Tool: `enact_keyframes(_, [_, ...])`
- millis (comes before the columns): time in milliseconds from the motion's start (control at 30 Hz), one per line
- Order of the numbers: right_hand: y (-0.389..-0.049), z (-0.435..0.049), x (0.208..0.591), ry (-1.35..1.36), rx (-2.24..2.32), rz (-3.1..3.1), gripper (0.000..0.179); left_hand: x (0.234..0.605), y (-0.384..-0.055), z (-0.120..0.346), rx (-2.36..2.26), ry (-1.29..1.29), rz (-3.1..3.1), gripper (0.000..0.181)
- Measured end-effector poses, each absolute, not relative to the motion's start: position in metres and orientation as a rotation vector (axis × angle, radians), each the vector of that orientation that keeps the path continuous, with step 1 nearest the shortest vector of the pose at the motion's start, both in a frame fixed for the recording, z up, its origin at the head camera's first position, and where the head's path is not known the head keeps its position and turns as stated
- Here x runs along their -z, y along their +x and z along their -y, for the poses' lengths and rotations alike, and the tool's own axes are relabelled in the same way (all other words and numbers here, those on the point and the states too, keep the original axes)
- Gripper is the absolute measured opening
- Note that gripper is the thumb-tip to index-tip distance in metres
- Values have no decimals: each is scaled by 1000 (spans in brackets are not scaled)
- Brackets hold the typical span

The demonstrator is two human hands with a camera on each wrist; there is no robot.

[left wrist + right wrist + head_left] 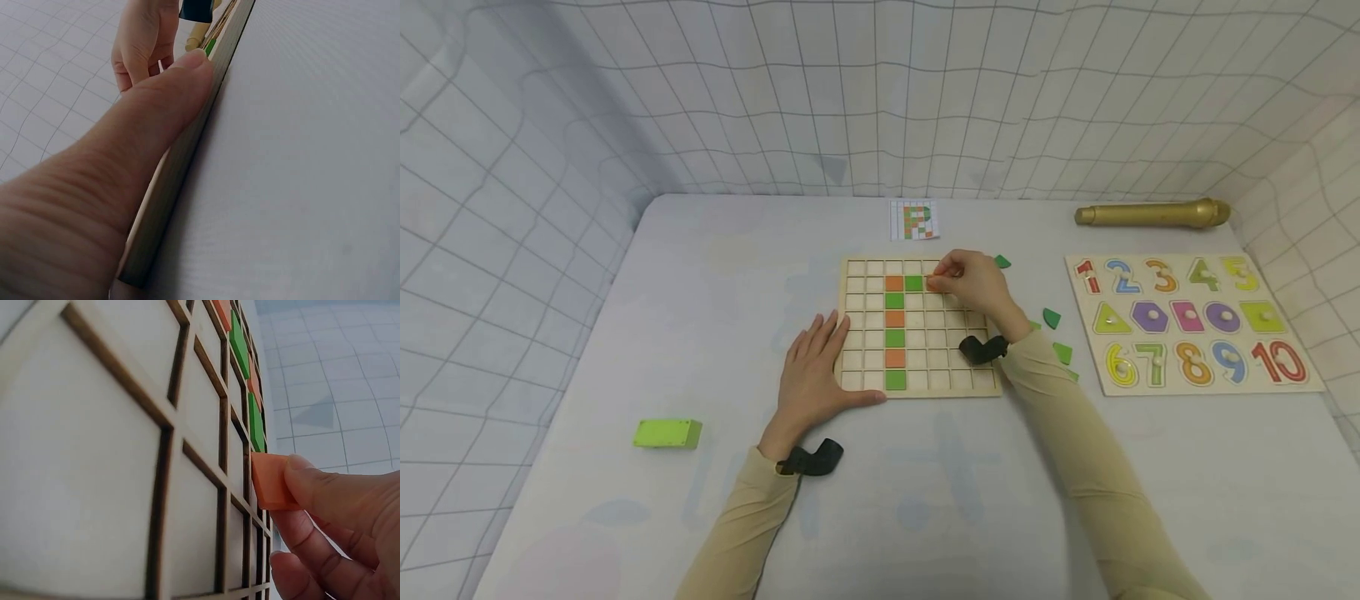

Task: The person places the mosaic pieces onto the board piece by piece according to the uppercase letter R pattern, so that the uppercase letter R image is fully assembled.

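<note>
A wooden grid board [940, 333] lies on the table. One column in it alternates orange and green square tiles, with a green tile [913, 283] beside the top orange one. My right hand [976, 279] pinches an orange square tile [274, 481] between thumb and fingers. In the right wrist view that tile is tilted at a cell just past the green one. Spread along the board's left side, my left hand [812, 367] has its fingers straight, and its thumb [156, 100] lies along the front edge.
Several green pieces [1051, 318] lie right of the board, partly behind the right forearm. A small pattern card [914, 220] lies behind the board. Farther right are a number-and-shape puzzle [1195, 325] and a gold microphone-shaped object [1152, 214]. A lime-green block [667, 433] sits at left.
</note>
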State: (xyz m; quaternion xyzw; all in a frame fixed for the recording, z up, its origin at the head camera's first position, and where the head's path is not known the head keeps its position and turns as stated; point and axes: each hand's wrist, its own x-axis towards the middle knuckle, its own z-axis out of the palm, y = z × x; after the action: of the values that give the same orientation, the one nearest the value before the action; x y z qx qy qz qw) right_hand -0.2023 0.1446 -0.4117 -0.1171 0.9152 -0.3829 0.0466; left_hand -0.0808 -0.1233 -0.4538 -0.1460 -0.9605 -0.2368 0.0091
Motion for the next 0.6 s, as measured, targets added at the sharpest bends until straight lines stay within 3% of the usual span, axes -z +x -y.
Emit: enact_keyframes(600, [-205,-140,411,-398,923,-2857,25,455,-82,125,751,-452,3009,120])
